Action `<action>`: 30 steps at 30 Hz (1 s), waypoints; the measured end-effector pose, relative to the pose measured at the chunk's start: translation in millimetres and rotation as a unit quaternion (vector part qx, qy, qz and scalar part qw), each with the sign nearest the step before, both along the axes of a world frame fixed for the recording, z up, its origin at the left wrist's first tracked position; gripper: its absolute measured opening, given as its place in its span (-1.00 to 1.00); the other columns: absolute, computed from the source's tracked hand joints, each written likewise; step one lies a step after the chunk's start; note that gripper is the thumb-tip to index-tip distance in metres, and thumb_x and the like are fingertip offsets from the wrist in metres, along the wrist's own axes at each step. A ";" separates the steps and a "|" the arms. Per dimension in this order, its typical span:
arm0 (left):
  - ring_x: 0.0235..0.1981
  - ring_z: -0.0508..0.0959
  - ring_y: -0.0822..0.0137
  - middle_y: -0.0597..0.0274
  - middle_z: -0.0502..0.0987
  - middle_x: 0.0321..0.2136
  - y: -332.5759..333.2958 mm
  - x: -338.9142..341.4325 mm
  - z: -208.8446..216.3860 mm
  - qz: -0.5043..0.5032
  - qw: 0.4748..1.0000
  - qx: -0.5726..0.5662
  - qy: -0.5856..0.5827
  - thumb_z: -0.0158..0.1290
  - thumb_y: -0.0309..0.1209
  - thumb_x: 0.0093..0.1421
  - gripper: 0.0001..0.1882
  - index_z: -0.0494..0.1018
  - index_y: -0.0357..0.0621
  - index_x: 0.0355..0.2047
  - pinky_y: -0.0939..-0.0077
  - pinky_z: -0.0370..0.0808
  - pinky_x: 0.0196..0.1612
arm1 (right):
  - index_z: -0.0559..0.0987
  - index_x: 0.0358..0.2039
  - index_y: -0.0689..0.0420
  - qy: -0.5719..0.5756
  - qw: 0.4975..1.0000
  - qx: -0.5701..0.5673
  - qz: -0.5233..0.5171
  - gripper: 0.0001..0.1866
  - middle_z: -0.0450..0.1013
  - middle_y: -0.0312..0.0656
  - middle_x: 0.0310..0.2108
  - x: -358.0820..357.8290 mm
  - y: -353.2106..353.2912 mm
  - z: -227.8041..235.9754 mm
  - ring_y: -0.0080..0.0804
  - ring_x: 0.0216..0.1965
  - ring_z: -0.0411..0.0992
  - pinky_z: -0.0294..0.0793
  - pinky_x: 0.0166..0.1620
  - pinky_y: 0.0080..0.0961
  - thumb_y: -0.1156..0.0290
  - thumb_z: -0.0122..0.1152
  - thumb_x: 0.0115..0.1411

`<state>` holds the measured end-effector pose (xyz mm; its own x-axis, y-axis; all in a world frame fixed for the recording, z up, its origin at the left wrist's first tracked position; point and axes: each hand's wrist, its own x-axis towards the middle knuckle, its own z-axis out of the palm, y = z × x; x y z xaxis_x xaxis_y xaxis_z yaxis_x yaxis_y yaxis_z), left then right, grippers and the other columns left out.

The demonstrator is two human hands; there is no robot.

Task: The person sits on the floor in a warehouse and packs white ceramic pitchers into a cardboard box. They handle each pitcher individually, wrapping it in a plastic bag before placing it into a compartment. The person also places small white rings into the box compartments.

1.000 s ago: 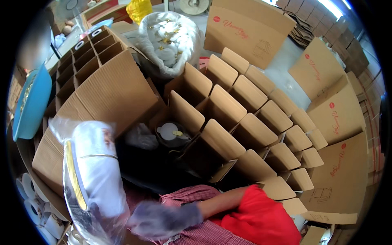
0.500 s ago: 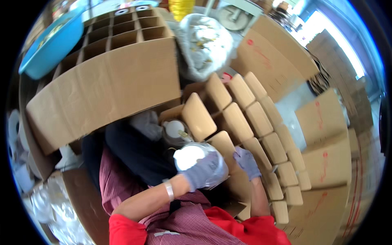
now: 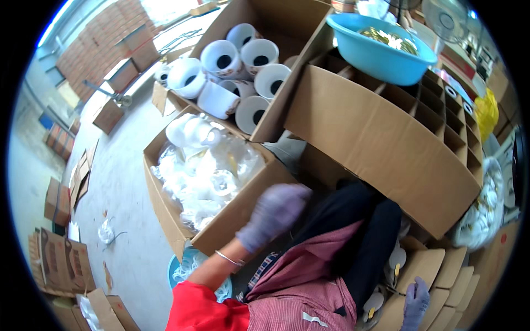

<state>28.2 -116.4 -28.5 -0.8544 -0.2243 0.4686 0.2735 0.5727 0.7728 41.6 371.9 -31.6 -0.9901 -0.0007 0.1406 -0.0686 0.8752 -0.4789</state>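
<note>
My left hand, in a grey-purple glove, is blurred by motion beside the near side of an open carton. That carton holds a heap of white items in clear plastic bags. How its fingers are set cannot be made out, and nothing shows in it. Low on the right, my gloved right hand has its fingers closed at the edge of an upright cardboard divider. Left of it, white round-topped pieces in clear wrap sit among the dividers.
A larger carton with white cylindrical pieces stands at the back. Right of it, a blue basin rests on a compartmented carton. A light-blue tub is below my left arm. A white sack stands far right.
The view has swung left. My left hand has let go of the plastic-wrapped white piece and moved left to the carton of bagged items. My right hand stays at the dividers.
</note>
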 end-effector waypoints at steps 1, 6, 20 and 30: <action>-0.09 0.61 0.06 -0.05 0.62 -0.15 -33.9 15.1 -9.1 0.100 0.993 0.022 -0.064 0.07 -0.50 0.21 -0.69 0.53 -0.23 -0.02 0.26 0.54 -0.01 | 0.53 -0.11 0.31 -0.017 0.998 -0.002 0.061 -0.76 0.45 -0.07 -0.46 -25.6 -3.7 -3.1 -0.28 -0.44 0.43 0.45 -0.29 -0.35 0.51 0.13 0.23; 0.04 0.50 -0.10 -0.15 0.51 0.00 -232.3 57.2 -110.0 0.392 0.894 -0.169 -0.139 0.11 -0.31 0.24 -0.56 0.46 -0.31 0.06 0.16 0.43 0.13 | 0.54 -0.11 0.30 0.015 0.988 0.034 0.149 -0.75 0.48 -0.04 -0.41 -61.2 -30.2 -13.4 -0.18 -0.39 0.49 0.47 -0.25 -0.29 0.49 0.14 0.20; -0.27 0.61 -0.16 -0.17 0.60 -0.39 -393.5 3.4 -150.3 0.547 0.805 -0.128 -0.189 0.01 -0.26 0.19 -0.75 0.55 -0.18 -0.39 0.03 0.49 -0.17 | 0.59 -0.04 0.23 -0.015 0.982 0.116 0.148 -0.65 0.57 0.11 -0.15 -75.2 -92.4 34.8 0.05 -0.17 0.54 0.53 -0.06 -0.16 0.25 0.20 0.28; -0.44 0.37 0.47 0.25 0.44 -0.45 -99.6 106.2 80.7 0.299 0.952 -0.050 0.035 -0.12 -0.61 0.16 -0.83 0.45 -0.29 -0.28 0.56 0.31 -0.38 | 0.46 0.10 0.23 0.095 0.936 -0.098 0.323 -0.50 0.47 0.04 -0.01 -117.5 -223.4 80.1 -0.03 0.01 0.45 0.44 0.09 -0.27 0.25 0.27 0.21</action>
